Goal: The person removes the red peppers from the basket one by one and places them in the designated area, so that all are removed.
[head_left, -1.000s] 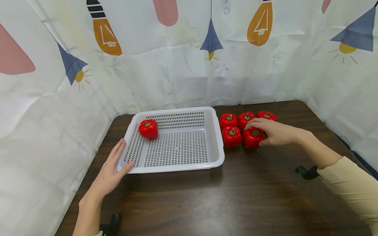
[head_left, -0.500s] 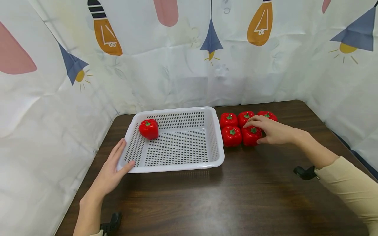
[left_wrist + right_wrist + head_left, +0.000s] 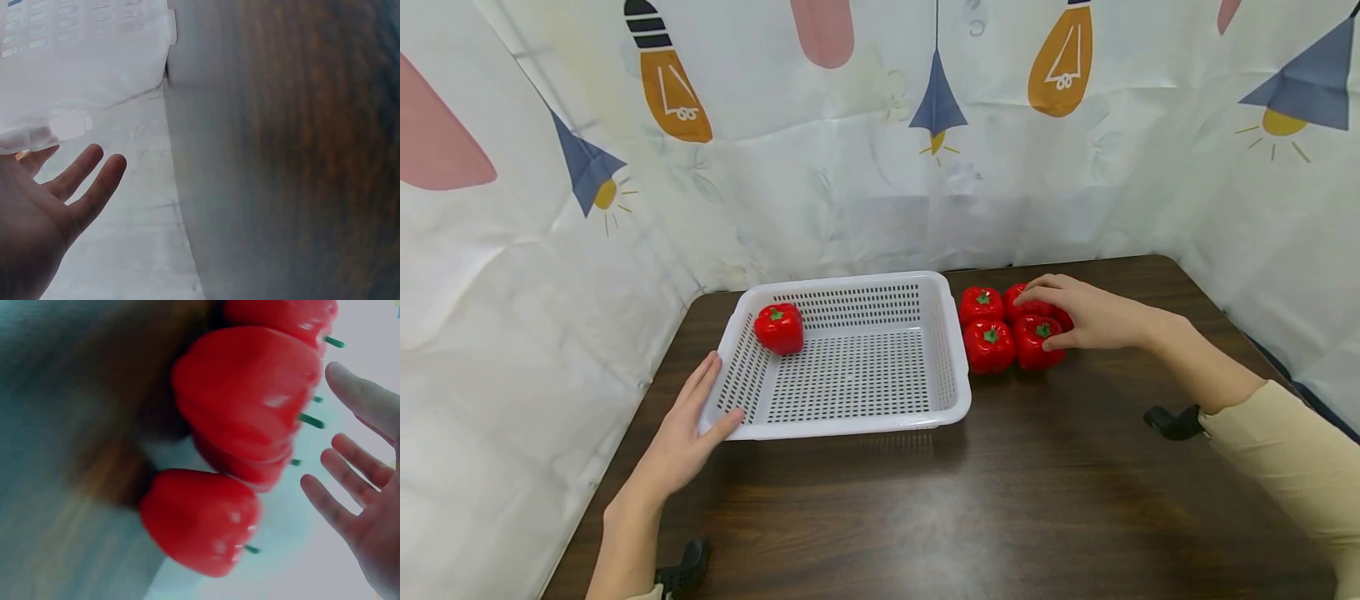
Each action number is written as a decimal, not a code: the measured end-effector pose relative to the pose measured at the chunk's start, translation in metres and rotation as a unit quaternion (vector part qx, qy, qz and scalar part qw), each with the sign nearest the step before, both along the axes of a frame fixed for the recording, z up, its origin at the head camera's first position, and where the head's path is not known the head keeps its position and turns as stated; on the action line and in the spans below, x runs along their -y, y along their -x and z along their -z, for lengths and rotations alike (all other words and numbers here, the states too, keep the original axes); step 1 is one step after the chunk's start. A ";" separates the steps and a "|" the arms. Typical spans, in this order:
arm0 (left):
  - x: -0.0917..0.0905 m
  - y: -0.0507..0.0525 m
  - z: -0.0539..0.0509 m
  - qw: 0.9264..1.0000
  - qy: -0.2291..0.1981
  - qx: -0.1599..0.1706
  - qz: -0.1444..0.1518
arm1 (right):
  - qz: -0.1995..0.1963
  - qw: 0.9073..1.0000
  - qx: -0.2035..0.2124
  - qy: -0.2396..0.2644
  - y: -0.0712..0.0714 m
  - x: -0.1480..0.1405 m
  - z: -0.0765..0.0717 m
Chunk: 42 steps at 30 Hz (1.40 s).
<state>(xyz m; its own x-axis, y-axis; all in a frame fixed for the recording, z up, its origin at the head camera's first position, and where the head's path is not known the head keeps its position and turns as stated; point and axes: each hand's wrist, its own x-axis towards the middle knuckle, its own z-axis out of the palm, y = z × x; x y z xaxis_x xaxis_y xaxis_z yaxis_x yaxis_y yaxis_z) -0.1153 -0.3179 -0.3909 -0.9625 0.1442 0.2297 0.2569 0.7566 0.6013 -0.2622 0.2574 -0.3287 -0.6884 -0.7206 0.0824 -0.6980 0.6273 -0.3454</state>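
Observation:
My left hand (image 3: 677, 442) rests against the left front corner of a white perforated plastic basket (image 3: 850, 429), its thumb on the front rim. In the left wrist view the fingers (image 3: 100, 187) are straight and spread beside the basket wall. A red bell pepper (image 3: 780, 330) lies in the basket's left part. Over the cluster right of the basket hovers my right hand (image 3: 1086, 312), fingers spread and holding nothing. Nearest below it is the front right bell pepper (image 3: 1036, 346). The hand partly hides the back middle pepper (image 3: 1017, 302) and most of the back right one.
Left in the cluster stand a front bell pepper (image 3: 988, 347) and a back one (image 3: 979, 307), close to the basket's right wall. Dark wooden table (image 3: 880, 517) extends toward the front. A white printed curtain (image 3: 850, 208) encloses the back and sides.
My right hand nudged the front right pepper slightly left and back against its neighbours, then came off it, rising toward the back. The left hand and basket stayed in place.

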 end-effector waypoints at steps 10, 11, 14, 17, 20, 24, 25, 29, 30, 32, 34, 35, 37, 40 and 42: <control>0.001 0.000 0.000 1.000 -0.006 0.007 -0.001 | -0.049 0.999 -0.013 -0.015 0.015 0.038 -0.041; 0.001 0.000 0.000 1.000 -0.006 0.007 -0.001 | -0.054 0.998 -0.016 -0.019 0.017 0.043 -0.045; 0.002 0.001 0.001 1.000 -0.004 0.001 0.001 | -0.072 0.996 -0.031 -0.033 0.021 0.059 -0.057; 0.003 0.002 0.001 1.000 -0.006 -0.004 0.004 | -0.089 0.994 -0.040 -0.049 0.023 0.079 -0.069; 0.003 0.002 0.002 1.000 -0.012 -0.005 0.005 | -0.106 0.991 -0.042 -0.063 0.024 0.101 -0.079; 0.002 0.001 0.003 1.000 -0.018 -0.005 0.004 | -0.117 0.989 -0.034 -0.085 0.024 0.125 -0.086; 0.002 0.001 0.003 1.000 -0.020 -0.005 0.004 | -0.120 0.988 -0.032 -0.089 0.024 0.130 -0.087; 0.001 0.000 0.004 1.000 -0.023 -0.005 0.003 | -0.129 0.986 -0.026 -0.106 0.027 0.146 -0.089; 0.001 0.000 0.004 1.000 -0.022 -0.004 0.004 | -0.130 0.985 -0.024 -0.108 0.027 0.150 -0.090; 0.001 0.000 0.003 1.000 -0.021 -0.004 0.004 | -0.130 0.985 -0.021 -0.115 0.030 0.158 -0.090; 0.001 0.000 0.002 1.000 -0.019 -0.004 0.003 | -0.131 0.984 -0.017 -0.122 0.032 0.167 -0.090; 0.002 0.000 0.002 1.000 -0.019 -0.004 0.003 | -0.131 0.983 -0.015 -0.125 0.034 0.171 -0.090; 0.002 0.000 0.002 1.000 -0.020 -0.003 0.003 | -0.132 0.983 -0.010 -0.130 0.036 0.181 -0.089; 0.002 0.000 0.002 1.000 -0.025 0.005 0.006 | -0.138 0.981 -0.006 -0.133 0.039 0.195 -0.086; 0.002 0.000 0.002 0.999 -0.030 0.012 0.008 | -0.143 0.981 -0.005 -0.133 0.041 0.204 -0.084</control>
<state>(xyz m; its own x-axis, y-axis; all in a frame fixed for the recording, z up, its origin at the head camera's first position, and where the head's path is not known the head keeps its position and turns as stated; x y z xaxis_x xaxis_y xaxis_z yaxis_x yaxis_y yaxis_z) -0.1155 -0.3199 -0.3928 -0.9653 0.1472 0.2156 0.2545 0.7149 0.6513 -0.3027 0.0533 -0.2445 -0.4543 -0.8813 -0.1298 -0.8613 0.4718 -0.1886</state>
